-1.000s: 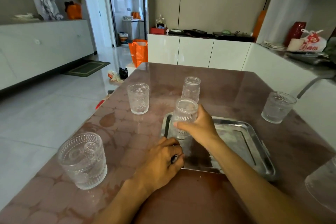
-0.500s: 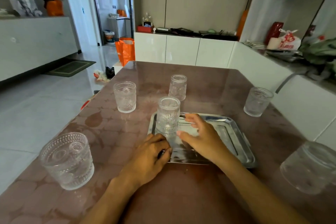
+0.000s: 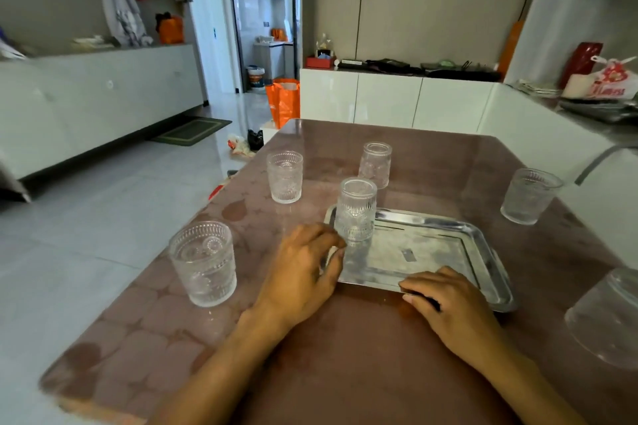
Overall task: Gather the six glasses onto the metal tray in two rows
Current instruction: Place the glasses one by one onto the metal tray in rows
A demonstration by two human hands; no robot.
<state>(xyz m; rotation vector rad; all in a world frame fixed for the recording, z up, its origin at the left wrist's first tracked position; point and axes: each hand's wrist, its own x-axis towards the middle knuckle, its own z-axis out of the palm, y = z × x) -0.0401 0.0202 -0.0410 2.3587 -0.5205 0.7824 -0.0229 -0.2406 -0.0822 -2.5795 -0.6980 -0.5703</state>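
The metal tray (image 3: 483, 252) lies on the brown table. One ribbed glass (image 3: 356, 209) stands upside down in its far left corner. My left hand (image 3: 303, 272) curls around the tray's left near edge, just short of that glass. My right hand (image 3: 445, 300) lies palm down on the tray's near rim, holding nothing. Off the tray stand an upright glass (image 3: 285, 176), an inverted glass (image 3: 375, 164), a glass at the far right (image 3: 530, 195), a large near-left glass (image 3: 203, 262) and a near-right inverted glass (image 3: 604, 317).
The table (image 3: 345, 373) ends at a left edge over a tiled floor. An orange bag (image 3: 283, 100) stands beyond the far edge. White cabinets (image 3: 390, 97) line the back and a white counter (image 3: 552, 134) runs along the right.
My right hand set the inverted glass down on the tray, let go and drew back to the near rim. My left hand stayed at the tray's left edge.
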